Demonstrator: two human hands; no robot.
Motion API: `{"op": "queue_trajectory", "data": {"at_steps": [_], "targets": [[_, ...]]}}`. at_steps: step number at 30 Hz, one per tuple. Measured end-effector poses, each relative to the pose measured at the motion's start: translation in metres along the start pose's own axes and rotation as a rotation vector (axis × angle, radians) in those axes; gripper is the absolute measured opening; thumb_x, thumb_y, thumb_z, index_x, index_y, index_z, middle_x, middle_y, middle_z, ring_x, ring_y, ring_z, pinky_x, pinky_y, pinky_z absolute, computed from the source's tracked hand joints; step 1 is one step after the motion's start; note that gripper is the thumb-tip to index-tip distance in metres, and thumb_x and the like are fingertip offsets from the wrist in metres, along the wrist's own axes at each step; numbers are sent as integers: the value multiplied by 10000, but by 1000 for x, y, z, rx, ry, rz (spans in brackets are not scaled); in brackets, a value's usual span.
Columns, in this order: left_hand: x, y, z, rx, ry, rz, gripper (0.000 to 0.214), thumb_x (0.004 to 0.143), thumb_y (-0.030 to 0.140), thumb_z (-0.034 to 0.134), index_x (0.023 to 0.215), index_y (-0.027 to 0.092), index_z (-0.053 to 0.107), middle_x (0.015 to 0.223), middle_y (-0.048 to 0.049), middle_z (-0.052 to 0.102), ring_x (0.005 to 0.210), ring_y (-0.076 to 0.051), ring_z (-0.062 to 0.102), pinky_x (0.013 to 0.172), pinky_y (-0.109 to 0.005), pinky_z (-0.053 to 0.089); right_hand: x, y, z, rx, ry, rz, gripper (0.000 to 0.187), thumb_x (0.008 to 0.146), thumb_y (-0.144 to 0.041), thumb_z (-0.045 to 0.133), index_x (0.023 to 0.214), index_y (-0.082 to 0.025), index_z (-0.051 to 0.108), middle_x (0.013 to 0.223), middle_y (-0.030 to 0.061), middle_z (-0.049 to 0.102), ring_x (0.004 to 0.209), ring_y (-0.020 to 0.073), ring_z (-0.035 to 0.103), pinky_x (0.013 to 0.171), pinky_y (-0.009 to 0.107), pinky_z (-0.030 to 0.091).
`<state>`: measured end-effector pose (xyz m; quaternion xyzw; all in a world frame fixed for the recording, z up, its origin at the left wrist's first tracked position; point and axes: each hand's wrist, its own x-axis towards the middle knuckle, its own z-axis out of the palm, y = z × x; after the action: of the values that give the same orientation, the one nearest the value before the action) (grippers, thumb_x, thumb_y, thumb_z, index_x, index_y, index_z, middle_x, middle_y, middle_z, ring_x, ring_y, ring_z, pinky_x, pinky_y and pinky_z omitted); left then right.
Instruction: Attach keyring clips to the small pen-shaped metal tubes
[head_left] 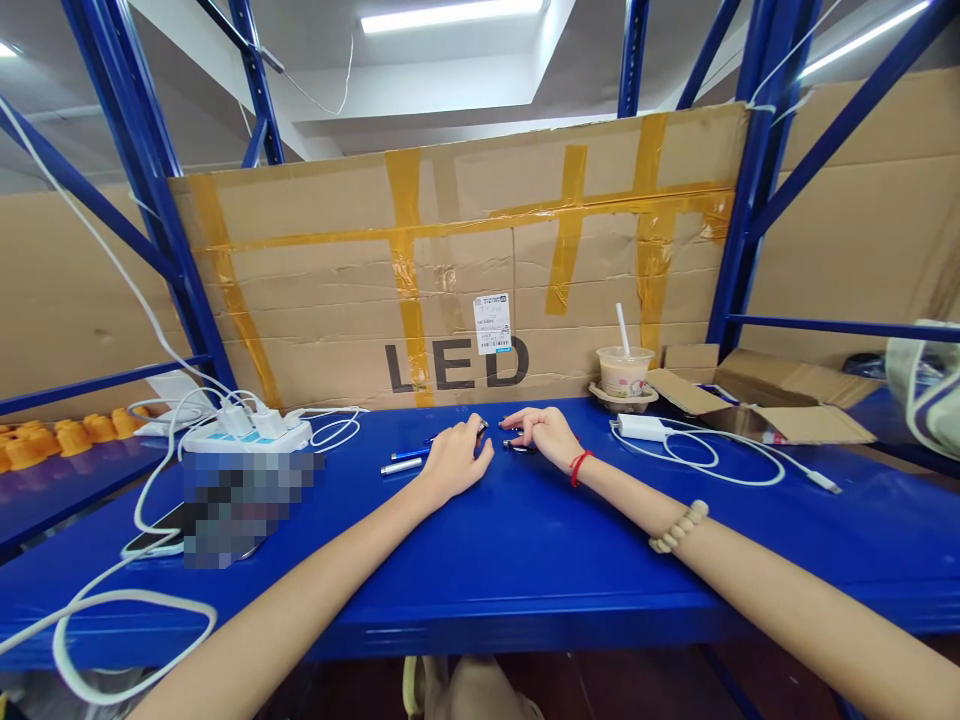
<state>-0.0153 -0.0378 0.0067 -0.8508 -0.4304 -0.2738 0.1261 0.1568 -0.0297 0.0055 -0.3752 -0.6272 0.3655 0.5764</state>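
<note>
Cable loops sag over the bench's [525, 560] near left corner, with a phone [159, 528] by the left edge and a white power strip [206, 438] behind it, toward the far left corner. A white pen [402, 467] and a blue pen [410, 454] lie side by side, well back from the front edge, their right ends meeting the left hand [454, 455]. Its fingers curl palm-down — whether they grip anything, I cannot tell. Just right, the right hand [551, 437] bends half-closed fingers over a small dark thing [520, 448]; touch or hold is unclear. Handling these small things looks like the step in hand; the next move would call for a light fingertip pinch. Farther right are a drink cup [622, 375] near the back edge, a charger [642, 428] and an open box [810, 420].
</note>
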Motion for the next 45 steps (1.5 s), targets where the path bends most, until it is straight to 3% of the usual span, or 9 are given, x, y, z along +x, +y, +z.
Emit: {"op": "queue_trajectory", "data": {"at_steps": [5,10,16,21,27,30,33,38,45], "targets": [[1,1,-1,3,-13,-3,113,832,280,358,870,185,404,713,-17,566,666,-175,566,631,-278,411,2,3,1,-11,34,63,190,455,-147,404,277,-165,467,490,51,596,694,222,621,553,298,512],[1,1,0,14,-17,8,125,833,286,355,872,180,408,717,-20,575,664,-182,567,626,-285,412,2,3,2,-70,17,96,187,430,-135,339,282,-163,451,459,38,593,520,145,579,502,245,472],[1,0,2,28,-9,30,129,836,284,357,890,179,411,732,-22,580,681,-190,574,636,-294,416,0,-1,4,-221,32,67,230,423,-94,301,305,-166,485,306,-26,453,340,72,415,451,200,396],[1,-1,3,22,-5,40,124,836,280,361,893,180,408,730,-21,583,683,-184,576,634,-285,413,-1,1,2,-321,23,32,271,437,-53,313,363,-158,552,347,-26,476,372,73,427,446,186,354],[1,-1,3,23,-9,39,124,834,278,361,890,177,406,736,-24,586,683,-183,576,628,-283,412,-1,3,1,-579,18,-6,299,566,-43,362,598,-164,634,570,-3,613,524,104,548,561,214,425],[1,-2,3,19,-13,38,130,838,280,353,897,177,406,736,-27,587,687,-191,579,633,-290,414,-2,4,0,-800,54,-25,231,649,-143,490,776,-180,679,788,34,649,694,132,575,683,247,437],[1,-2,3,3,-22,39,125,836,278,355,894,180,406,733,-26,586,691,-189,579,633,-289,415,-4,4,-2,-1005,52,-32,242,640,-325,613,843,-219,691,921,58,621,838,182,562,739,291,426],[1,-2,3,2,-24,39,130,833,275,356,904,179,406,748,-29,590,698,-180,575,640,-281,415,-6,1,-3,-1150,-39,-70,214,695,-400,590,807,-257,704,844,26,635,812,181,559,670,278,402],[0,-1,2,4,-46,32,140,834,284,362,912,179,412,747,-27,584,695,-181,575,641,-282,418,-5,2,-3,-1127,-92,-91,176,736,-362,563,773,-263,704,811,3,637,725,144,559,599,244,374]]}}
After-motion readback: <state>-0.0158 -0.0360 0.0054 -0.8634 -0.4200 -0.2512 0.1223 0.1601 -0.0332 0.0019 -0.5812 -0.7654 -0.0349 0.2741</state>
